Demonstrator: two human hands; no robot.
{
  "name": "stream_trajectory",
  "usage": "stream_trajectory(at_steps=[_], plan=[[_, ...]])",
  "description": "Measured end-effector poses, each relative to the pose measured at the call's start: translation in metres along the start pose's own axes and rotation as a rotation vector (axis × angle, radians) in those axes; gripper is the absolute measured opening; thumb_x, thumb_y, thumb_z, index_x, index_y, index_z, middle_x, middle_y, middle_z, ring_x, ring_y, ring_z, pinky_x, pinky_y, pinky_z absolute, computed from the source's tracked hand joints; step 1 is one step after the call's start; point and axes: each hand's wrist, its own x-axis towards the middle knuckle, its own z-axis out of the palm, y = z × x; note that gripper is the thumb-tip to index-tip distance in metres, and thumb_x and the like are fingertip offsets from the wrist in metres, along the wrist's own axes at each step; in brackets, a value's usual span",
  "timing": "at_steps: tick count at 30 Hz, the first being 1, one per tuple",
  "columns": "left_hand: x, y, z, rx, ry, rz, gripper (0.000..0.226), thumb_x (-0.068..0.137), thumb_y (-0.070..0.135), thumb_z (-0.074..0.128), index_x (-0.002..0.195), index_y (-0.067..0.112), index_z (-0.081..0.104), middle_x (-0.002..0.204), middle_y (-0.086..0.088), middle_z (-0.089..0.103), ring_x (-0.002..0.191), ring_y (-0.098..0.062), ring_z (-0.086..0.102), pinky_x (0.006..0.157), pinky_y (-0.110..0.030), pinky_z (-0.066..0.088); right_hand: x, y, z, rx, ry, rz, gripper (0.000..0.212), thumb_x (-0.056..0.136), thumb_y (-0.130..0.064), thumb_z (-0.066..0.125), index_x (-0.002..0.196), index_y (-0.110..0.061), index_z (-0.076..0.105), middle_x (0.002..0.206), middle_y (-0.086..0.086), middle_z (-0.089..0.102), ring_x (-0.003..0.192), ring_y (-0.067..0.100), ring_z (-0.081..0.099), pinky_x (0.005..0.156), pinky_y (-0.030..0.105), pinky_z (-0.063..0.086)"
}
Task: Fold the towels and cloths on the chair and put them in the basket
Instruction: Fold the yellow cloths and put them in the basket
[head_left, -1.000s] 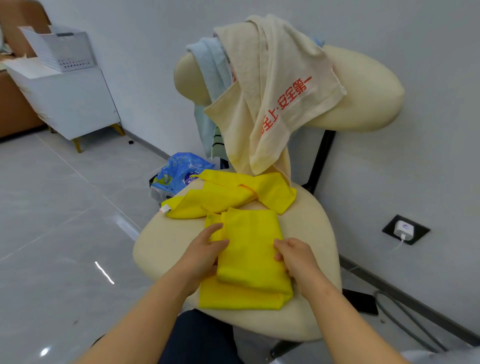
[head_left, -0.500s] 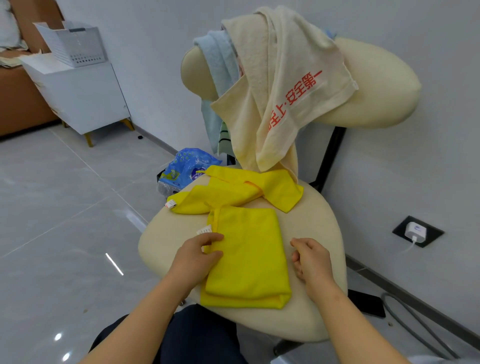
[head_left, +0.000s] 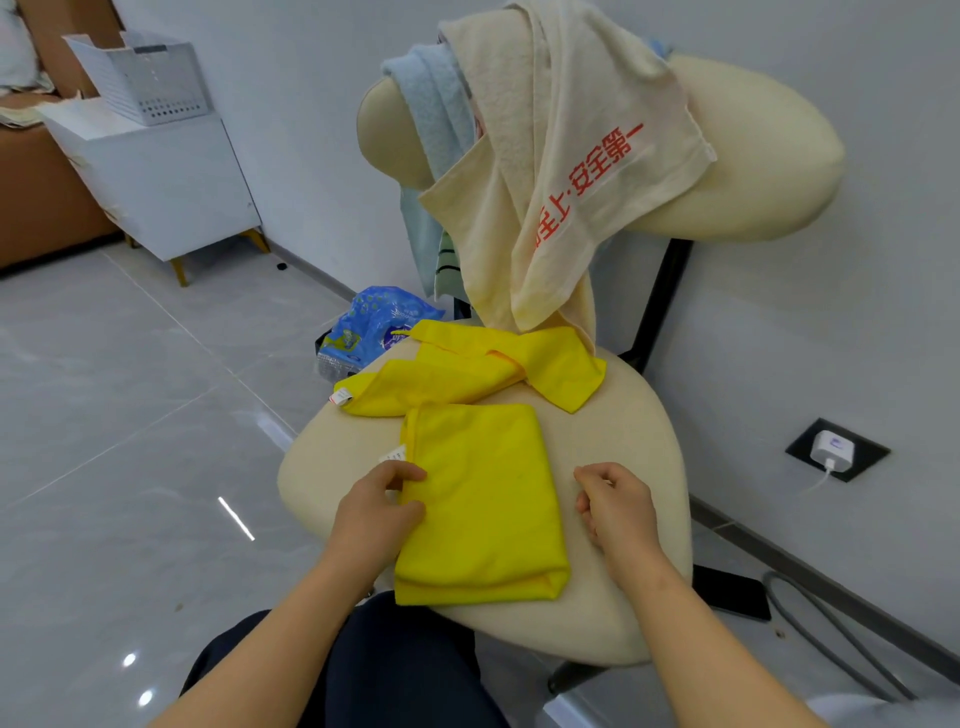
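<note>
Folded yellow cloth (head_left: 483, 499) lies on chair seat (head_left: 623, 431), left hand (head_left: 374, 514) fingers pinching its left edge, right hand (head_left: 618, 509) curled and empty just beside it; soft, light, floppy, so probably lift by both side edges.

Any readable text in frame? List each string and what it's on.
"上·安全第一", red, on the cream towel; the character before it is partly folded away.
Blue packet: print blurred, unreadable.
Far tag, on the loose yellow cloth: too small.
Near tag, on the folded yellow cloth: too small.
</note>
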Motion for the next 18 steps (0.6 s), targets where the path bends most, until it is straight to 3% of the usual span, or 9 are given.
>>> stream_trajectory(at_steps=[4,9,13,18], plan=[[-0.002,-0.002,-0.002,-0.164,0.050,-0.066,0.029,0.084,0.002,0.056,0.084,0.031,0.059,0.091,0.007,0.052,0.082,-0.017,0.051,0.074,-0.035,0.045,-0.009,-0.002,0.005,-0.195,0.001,-0.094,0.014,0.090,-0.026,0.057,0.077,-0.021,0.060,0.076,-0.001,0.061,0.075,0.017,0.056,0.063,0.026,0.040],[-0.009,-0.010,0.004,0.256,0.113,0.053,0.014,0.083,0.019,0.062,0.087,0.030,0.055,0.073,0.010,0.046,0.086,-0.022,0.051,0.070,-0.031,0.041,-0.011,-0.010,0.026,-0.581,-0.120,-0.092,0.037,0.087,-0.057,0.050,0.094,-0.021,0.054,0.096,-0.002,0.058,0.094,0.022,0.056,0.074,0.032,0.041],[-0.005,-0.003,0.009,0.255,0.115,0.059,0.020,0.081,0.013,0.061,0.091,0.028,0.053,0.072,0.009,0.042,0.087,-0.025,0.050,0.070,-0.029,0.034,-0.004,-0.012,0.030,-0.548,-0.199,-0.064,0.027,0.084,-0.042,0.062,0.091,-0.018,0.054,0.100,0.005,0.060,0.098,0.027,0.057,0.081,0.035,0.044],[0.004,0.020,0.035,0.235,-0.062,0.123,0.023,0.083,0.011,0.061,0.099,0.027,0.056,0.076,0.008,0.045,0.081,-0.016,0.048,0.069,-0.022,0.031,-0.001,-0.008,-0.010,-0.358,-0.006,-0.051,0.020,0.085,-0.028,0.065,0.083,-0.013,0.053,0.076,0.000,0.053,0.081,0.024,0.052,0.066,0.030,0.036]])
